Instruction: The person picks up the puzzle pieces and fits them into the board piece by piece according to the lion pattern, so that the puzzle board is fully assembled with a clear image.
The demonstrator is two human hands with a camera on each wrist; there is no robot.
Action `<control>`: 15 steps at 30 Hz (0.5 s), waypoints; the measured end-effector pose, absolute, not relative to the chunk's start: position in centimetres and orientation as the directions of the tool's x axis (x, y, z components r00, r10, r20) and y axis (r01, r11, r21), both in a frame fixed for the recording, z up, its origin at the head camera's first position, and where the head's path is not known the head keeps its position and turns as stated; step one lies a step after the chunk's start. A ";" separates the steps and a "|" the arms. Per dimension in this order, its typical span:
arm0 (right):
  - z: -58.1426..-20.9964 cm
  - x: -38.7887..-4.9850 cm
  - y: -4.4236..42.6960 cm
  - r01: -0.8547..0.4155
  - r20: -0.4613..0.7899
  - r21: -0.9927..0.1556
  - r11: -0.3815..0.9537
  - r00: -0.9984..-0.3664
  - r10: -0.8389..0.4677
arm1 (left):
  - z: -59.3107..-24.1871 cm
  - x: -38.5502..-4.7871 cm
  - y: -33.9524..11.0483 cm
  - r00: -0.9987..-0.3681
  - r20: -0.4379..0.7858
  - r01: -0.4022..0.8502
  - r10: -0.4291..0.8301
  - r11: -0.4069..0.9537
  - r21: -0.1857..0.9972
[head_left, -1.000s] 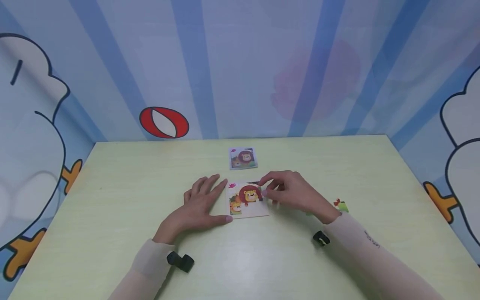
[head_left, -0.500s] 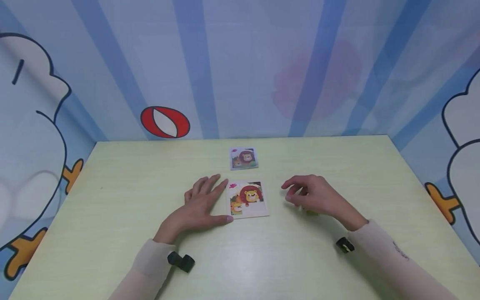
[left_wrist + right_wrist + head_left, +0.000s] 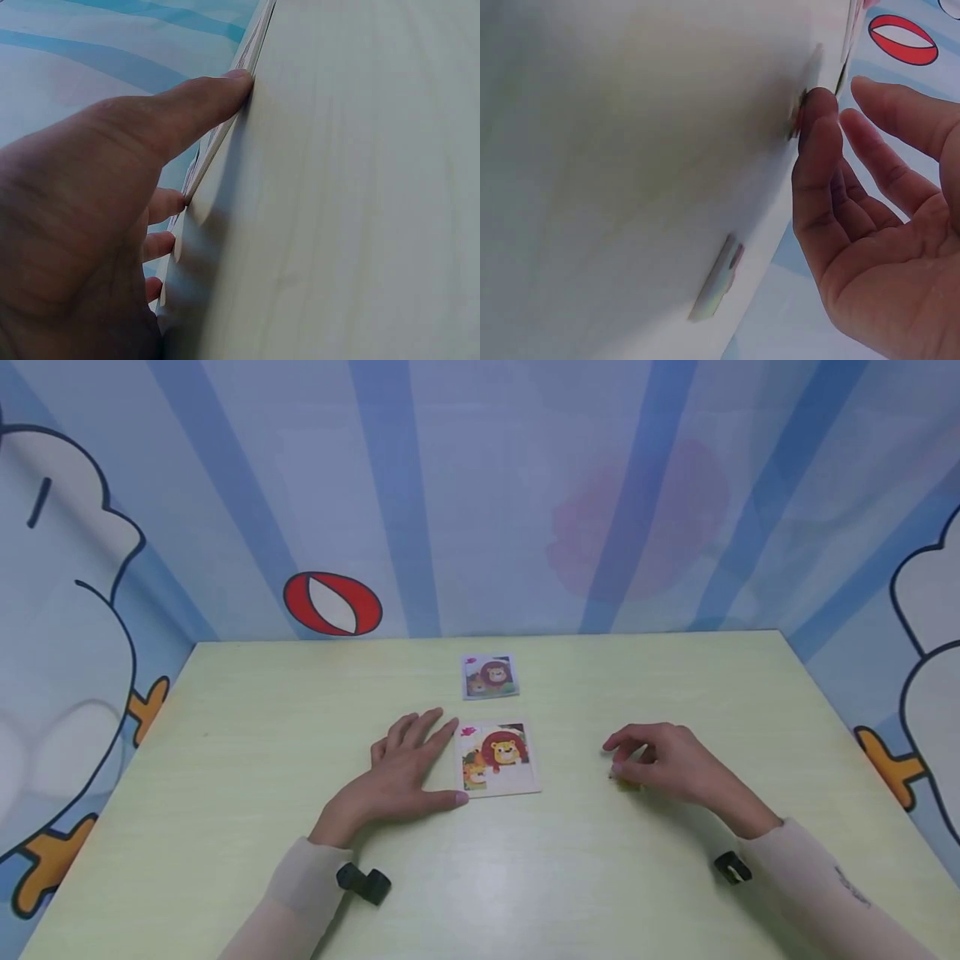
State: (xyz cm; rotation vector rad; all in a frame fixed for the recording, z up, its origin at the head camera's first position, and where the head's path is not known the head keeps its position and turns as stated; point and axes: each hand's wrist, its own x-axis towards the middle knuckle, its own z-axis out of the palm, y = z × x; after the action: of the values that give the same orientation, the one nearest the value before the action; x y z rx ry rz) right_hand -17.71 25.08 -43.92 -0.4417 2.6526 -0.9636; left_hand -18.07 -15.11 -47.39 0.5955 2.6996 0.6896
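In the head view, a square picture puzzle [image 3: 495,758] lies flat on the table, showing a red-maned lion and a smaller orange animal above a bare white lower part. My left hand [image 3: 401,775] rests along its left side, index finger and thumb spread against the edge; the left wrist view shows the thumb [image 3: 214,97] touching that edge. To the right, my right hand [image 3: 671,764] is low over the table with fingers loosely bent. Under its fingertips is a small puzzle piece [image 3: 628,784], mostly hidden. The right wrist view shows another loose piece [image 3: 718,279] near the palm.
A small card [image 3: 490,677] with the same lion picture lies behind the puzzle. The pale wooden table [image 3: 262,710] ends at a striped blue backdrop [image 3: 495,510]. Each wrist carries a small black camera, such as the right one [image 3: 732,867].
My right hand has left the puzzle's upper right side and moved right, to the loose pieces, now covering one in the head view. My left hand has stayed in place.
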 end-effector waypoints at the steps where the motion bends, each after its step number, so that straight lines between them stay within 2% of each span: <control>1: -44.0 -17.6 25.2 -0.190 -0.155 -0.652 0.734 -0.915 -0.374 | -47.4 -18.1 -15.1 -0.872 -0.174 0.317 0.457 0.799 0.511; 8: -44.0 -17.1 26.0 -0.218 -0.135 -0.626 0.749 -0.915 -0.380 | -47.5 -18.1 -15.1 -0.872 -0.172 0.318 0.458 0.798 0.512; 15: -44.3 -16.6 26.2 -0.195 -0.168 -0.628 0.753 -0.911 -0.376 | -47.6 -18.1 -15.2 -0.874 -0.176 0.315 0.454 0.803 0.506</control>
State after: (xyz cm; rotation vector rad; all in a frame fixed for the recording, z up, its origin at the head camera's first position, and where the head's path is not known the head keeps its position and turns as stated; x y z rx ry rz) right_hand -16.65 26.18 -44.32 -0.4455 2.6675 -0.9099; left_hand -18.14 -15.21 -47.60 0.5895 2.7015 0.6853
